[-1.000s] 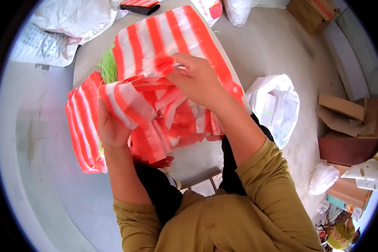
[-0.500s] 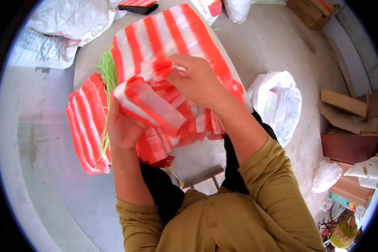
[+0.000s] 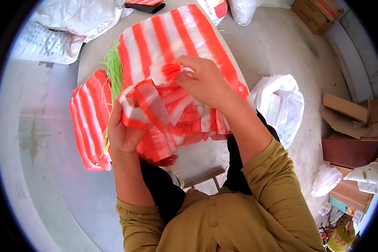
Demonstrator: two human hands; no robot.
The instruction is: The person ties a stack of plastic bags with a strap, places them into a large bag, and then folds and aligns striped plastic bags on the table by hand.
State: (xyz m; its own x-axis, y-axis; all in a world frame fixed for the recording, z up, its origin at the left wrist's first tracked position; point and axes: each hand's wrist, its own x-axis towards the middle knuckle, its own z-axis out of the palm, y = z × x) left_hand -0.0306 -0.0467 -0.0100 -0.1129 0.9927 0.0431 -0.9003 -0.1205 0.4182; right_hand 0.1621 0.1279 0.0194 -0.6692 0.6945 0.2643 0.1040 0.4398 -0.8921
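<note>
Evidently, the bunch (image 3: 171,71) of striped plastic sits over the near part of the stack (image 3: 172,29), pinched narrow in the right hand (image 3: 203,80). The left hand (image 3: 128,131) holds a loop (image 3: 136,119) between thumb and fingers at the stack's near left corner. Judged extent: the bunch is gathered; the loop and the strips (image 3: 156,145) at the stack's near end are not drawn in. Green strands (image 3: 113,69) trail down the stack's left side, a second bundle (image 3: 90,122) beyond them. Left of the stack the table (image 3: 94,54) shows a margin; its right edge runs tight alongside. Right of the stack, floor (image 3: 277,46) extends past a white bag (image 3: 297,101).
</note>
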